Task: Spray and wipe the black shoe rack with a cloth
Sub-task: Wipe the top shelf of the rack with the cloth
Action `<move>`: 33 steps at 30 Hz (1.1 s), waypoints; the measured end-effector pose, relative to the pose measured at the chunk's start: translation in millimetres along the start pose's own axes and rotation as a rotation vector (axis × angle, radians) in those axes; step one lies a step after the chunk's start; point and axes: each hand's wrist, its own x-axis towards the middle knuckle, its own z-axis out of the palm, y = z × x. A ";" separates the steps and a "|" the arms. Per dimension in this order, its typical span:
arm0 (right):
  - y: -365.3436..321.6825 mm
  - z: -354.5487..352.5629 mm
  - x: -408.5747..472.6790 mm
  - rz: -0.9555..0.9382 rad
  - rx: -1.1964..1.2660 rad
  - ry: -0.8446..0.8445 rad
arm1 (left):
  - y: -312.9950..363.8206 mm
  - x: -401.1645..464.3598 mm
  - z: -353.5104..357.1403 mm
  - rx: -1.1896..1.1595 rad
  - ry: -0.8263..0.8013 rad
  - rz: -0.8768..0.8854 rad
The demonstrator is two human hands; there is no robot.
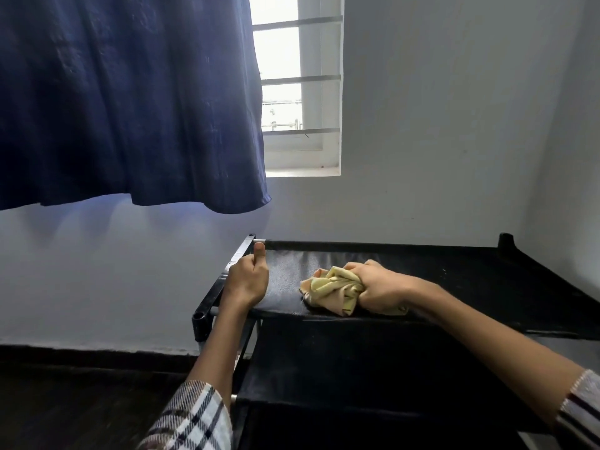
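Head view: looking forward and down over the top shelf of the rack (pixel 454 274), with both forearms reaching in.
Curtain: dark blue curtain (pixel 130 99) hangs at upper left, its hem well above the rack.
Left hand: the left hand (pixel 247 280) curls round the rack's left side bar near the far left corner, thumb up along the shelf edge; likely bracing the light frame so it doesn't shift under the wiping.
Cloth: yellow cloth (pixel 331 289) lies bunched on the top shelf, left of centre near the front edge.
Right hand: the right hand (pixel 380 287) clenches the cloth and presses it down on the fabric, a wad probably giving firmer rubbing.
Surface: black fabric, greyish sheen at the left end, maybe spray or dust.
Room: pale wall, barred window (pixel 300 86), dark floor; no spray bottle in view.
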 end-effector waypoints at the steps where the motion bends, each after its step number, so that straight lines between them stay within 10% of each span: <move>1: 3.0 1.0 6.7 -0.001 -0.022 0.057 | -0.8 0.8 0.6 0.006 0.001 0.001; 9: 3.7 -3.7 67.5 0.209 -0.099 0.396 | -1.5 -2.6 0.5 0.001 0.052 0.042; 20: 13.5 -29.6 -36.5 -0.019 -0.087 -0.137 | 2.2 -4.4 -1.8 -0.024 0.050 0.037; 33: -42.9 -5.8 73.7 0.264 0.053 0.284 | 1.1 -3.1 0.9 -0.053 0.104 0.071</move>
